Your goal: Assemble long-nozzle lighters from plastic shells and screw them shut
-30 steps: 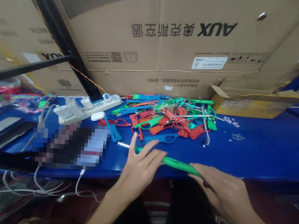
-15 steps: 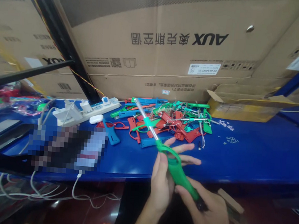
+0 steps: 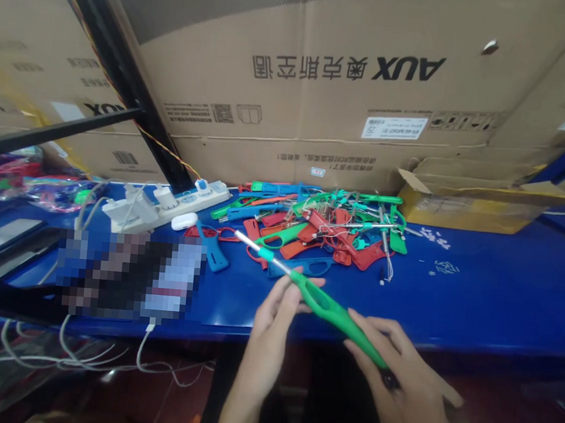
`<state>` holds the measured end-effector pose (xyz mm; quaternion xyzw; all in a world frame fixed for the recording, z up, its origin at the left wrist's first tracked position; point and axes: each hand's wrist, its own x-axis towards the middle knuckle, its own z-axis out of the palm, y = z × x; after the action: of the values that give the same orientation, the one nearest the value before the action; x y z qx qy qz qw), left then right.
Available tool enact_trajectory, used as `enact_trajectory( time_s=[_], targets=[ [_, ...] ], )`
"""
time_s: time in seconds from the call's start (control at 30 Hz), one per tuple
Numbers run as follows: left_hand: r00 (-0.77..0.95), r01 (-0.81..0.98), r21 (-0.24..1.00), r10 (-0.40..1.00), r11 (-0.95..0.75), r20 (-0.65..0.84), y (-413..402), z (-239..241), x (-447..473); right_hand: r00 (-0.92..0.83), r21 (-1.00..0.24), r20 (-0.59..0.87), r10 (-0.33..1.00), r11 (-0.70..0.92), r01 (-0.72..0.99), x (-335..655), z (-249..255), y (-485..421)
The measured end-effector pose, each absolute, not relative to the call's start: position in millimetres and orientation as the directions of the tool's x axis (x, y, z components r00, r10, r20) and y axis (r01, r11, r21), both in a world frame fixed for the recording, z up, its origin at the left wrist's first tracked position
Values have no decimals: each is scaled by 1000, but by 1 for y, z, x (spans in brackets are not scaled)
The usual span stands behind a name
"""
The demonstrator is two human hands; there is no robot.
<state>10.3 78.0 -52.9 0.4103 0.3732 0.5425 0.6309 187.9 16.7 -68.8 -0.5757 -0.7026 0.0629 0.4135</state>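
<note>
A green long-nosed lighter (image 3: 337,317) slants across the front of the blue table, held in the air by both hands. Its silver metal tube, with a turquoise collar, points up and left. My left hand (image 3: 274,315) is closed on the front of the green body, where the tube begins. My right hand (image 3: 397,370) grips the rear end, next to a dark end piece. Behind the tube lies a pile of lighter parts (image 3: 304,239): red, blue and green handle shells, metal tubes and thin white wires.
A white power strip (image 3: 190,201) with plugs stands left of the pile, near a white earbud case (image 3: 184,221). Farther left are a blurred-out phone (image 3: 172,284) and cables. An open yellow-brown box (image 3: 463,209) sits at the back right. Large cartons (image 3: 298,17) form the backdrop.
The lighter has tilted flatter, its tip dropping down and left. My left hand has shifted left and its spread fingers have drawn in around the lighter.
</note>
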Motion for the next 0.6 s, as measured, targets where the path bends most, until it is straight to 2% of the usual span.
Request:
enact_trajectory(
  time_s=[0.07,0.17,0.37,0.6],
  targets=[
    [181,-322,942,983,94,-36,80,-52,-1,-23,-546,508,861,343,765,193,-70,20],
    [169,-357,930,985,90,-30,83,-52,-6,-46,-563,482,875,350,749,192,-69,25],
    [124,-423,904,992,66,-15,80,-59,-1,5,-656,461,887,336,676,183,-61,30],
    [-14,-473,881,1000,6,-15,77,-65,5,131,-813,406,904,293,503,169,-56,36]
  ],
)
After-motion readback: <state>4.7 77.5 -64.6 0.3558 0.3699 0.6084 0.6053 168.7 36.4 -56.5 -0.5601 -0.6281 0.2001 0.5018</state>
